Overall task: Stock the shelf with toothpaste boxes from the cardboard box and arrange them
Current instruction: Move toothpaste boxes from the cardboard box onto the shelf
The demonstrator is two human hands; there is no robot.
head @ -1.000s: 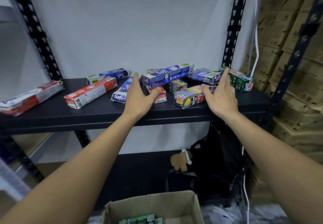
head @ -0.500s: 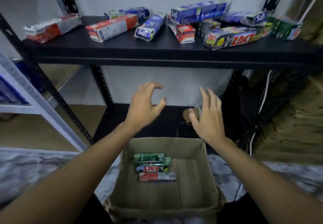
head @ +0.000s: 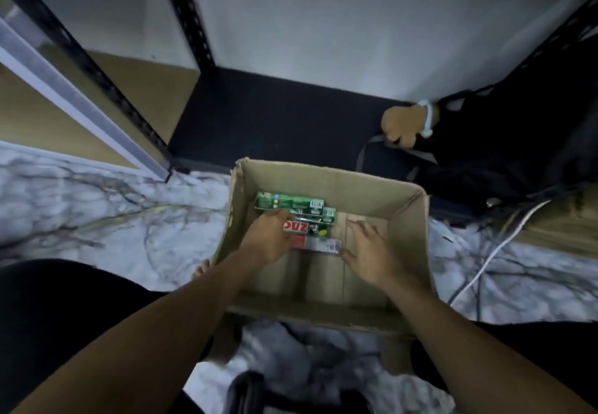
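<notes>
Reaches into the cardboard box (head: 408, 229) for toothpaste boxes (head: 291, 202) stacked far left. Covers their ends with the left hand (head: 268, 239), grip unclear; holds the right hand (head: 370, 255) spread, empty, just beside. Likely light, stiff, crushable: best pinched across long edges.

Marbled floor (head: 97, 219), black bag (head: 517, 161), white cable (head: 485, 263), tan plush (head: 401, 122)

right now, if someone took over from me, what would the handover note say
Left hand: inside the cardboard box, over the left ends of the green boxes and the Zact box; grip unclear.
Right hand: open, fingers spread, by the right end of the red and white box.
Done: cannot tell, the stocked shelf is out of view.
Left: lift these boxes out, shelve them, arrange them.
</notes>
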